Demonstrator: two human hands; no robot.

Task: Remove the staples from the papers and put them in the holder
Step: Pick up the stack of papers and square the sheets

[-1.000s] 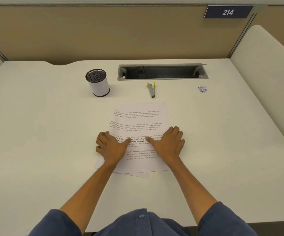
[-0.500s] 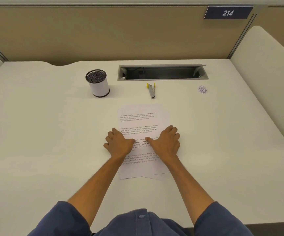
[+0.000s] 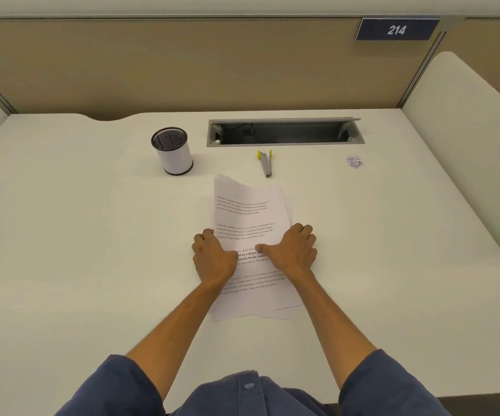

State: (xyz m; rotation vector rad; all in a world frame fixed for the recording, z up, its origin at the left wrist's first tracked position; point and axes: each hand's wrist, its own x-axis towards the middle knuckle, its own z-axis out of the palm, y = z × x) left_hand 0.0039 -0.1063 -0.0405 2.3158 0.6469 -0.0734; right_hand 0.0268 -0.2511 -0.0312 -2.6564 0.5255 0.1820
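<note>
The white surface (image 3: 92, 235) holds everything. The papers (image 3: 248, 211) lie in the middle. Both hands grip the papers with curled fingers: the left hand (image 3: 212, 258) on one side, the right hand (image 3: 292, 250) on the other. Behind the papers stand the holder (image 3: 174, 153) and the staple remover (image 3: 265, 163).

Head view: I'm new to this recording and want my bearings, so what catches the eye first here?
Two hands, left and right, grip the side edges of a printed stack of papers at the middle of the white desk, its far end lifting. Beyond the stack lie a staple remover with yellow tabs and, to the left, a mesh holder. A small pile of staples sits far right, below the sign 214.
</note>
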